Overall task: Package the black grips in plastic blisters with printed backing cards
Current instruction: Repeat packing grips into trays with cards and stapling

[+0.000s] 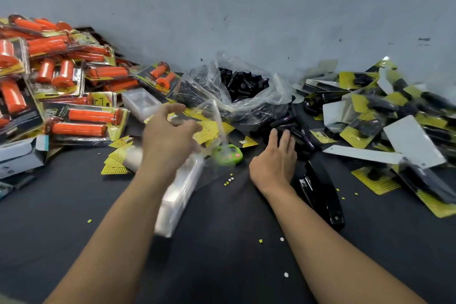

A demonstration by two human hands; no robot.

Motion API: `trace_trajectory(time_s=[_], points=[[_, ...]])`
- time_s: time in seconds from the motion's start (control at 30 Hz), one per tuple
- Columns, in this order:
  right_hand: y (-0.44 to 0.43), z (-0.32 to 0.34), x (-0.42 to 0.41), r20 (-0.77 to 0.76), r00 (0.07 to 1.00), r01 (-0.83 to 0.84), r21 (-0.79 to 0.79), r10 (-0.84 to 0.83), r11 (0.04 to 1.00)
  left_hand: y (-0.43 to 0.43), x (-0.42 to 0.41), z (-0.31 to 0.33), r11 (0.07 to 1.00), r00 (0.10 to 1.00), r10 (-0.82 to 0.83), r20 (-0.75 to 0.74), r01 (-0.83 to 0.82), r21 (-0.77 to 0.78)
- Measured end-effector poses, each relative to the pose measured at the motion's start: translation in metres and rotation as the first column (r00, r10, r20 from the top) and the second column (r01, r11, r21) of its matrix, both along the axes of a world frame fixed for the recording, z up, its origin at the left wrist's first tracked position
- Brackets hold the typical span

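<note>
Closest to the body, on the dark desk [222, 266], a black stapler [323, 200] lies just right of the right forearm. A stack of clear blisters [182, 192] shows just right of the left forearm. Further out, the right hand [274, 163] is released, its fingers straight and reaching forward. Their tips are at the near edge of the loose black grips [296, 126] — whether they touch yet is hard to tell. The left hand [170, 131] is raised beside it, fingers curled round one clear blister [213, 121]; blur hides whether a card is pinched with it. Between the hands sits a small green gadget [228, 154], and yellow-and-black cards [209, 131] are spread just beyond the left hand.

The coming move turns on the grips. They lie straight ahead of the right hand and off to the right of the left hand, so the right hand is clearly nearer and seems the one to pick. They lie flat in a jumble, long axes at mixed angles, and those by the fingertips run mostly across the fingers — a grasp from above, across the barrel, would probably suit.

Behind them an open plastic bag [244, 84] holds more grips against the wall. Orange packs [81, 116] pile up far left, black packs [370, 116] far right.
</note>
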State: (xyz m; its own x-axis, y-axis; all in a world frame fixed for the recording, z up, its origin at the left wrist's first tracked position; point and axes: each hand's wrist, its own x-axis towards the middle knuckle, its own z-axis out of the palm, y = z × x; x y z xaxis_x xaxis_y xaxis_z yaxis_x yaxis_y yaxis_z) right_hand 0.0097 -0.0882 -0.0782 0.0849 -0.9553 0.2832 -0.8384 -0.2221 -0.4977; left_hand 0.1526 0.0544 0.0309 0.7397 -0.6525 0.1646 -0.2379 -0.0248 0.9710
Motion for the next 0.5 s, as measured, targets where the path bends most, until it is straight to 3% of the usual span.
trace_trajectory(time_s=[0.1, 0.17, 0.27, 0.4, 0.5], points=[[-0.001, -0.002, 0.001, -0.121, 0.992, -0.023, 0.024, 0.026, 0.999, -0.024, -0.034, -0.023, 0.997, 0.972, -0.053, -0.227, 0.038, -0.069], [0.000, -0.001, 0.000, -0.168, 0.985, -0.035, 0.009, 0.036, 0.999, -0.041, -0.055, -0.042, 0.995, 0.899, -0.087, -0.428, 0.054, -0.088], [0.002, -0.002, -0.004, -0.130, 0.989, -0.070, -0.025, 0.066, 0.997, -0.060, -0.077, -0.077, 0.996, 0.806, -0.083, -0.586, 0.049, -0.074], [0.008, -0.005, -0.012, 0.113, 0.993, 0.057, -0.140, -0.042, 0.988, -0.065, -0.086, -0.097, 0.999, 0.943, 0.016, -0.331, -0.003, 0.039], [0.005, -0.006, -0.014, -0.051, 0.998, 0.039, -0.038, -0.040, 0.999, -0.063, -0.086, -0.098, 0.998, 0.974, 0.025, -0.225, -0.011, 0.063]])
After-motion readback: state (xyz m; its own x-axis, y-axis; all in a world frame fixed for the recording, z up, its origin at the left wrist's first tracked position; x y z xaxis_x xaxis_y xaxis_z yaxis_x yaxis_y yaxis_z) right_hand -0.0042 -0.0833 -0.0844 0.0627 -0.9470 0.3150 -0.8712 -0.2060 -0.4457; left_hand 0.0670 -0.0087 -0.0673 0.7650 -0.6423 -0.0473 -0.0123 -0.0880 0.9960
